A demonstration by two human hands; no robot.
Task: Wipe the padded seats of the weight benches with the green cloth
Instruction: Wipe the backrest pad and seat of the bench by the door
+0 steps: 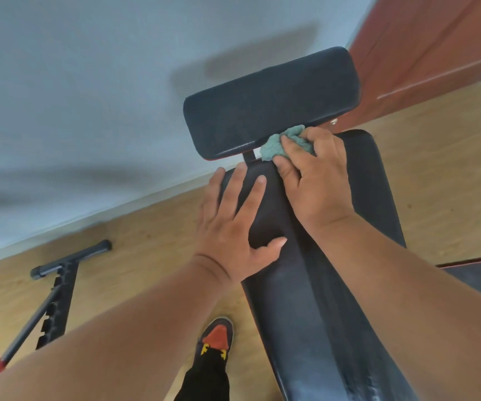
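Glossy black vinyl bench pad, nubby green cloth, matt black metal frame, wood-look floor.

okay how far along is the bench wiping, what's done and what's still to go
Done: hard to say; the long pad has a streaky sheen lower down, possibly already wiped. In hand: the right hand grips the green cloth at that pad's far end, beside the separate cross pad, while the left hand rests flat on the long pad. Left: probably the cross pad, and any other benches.
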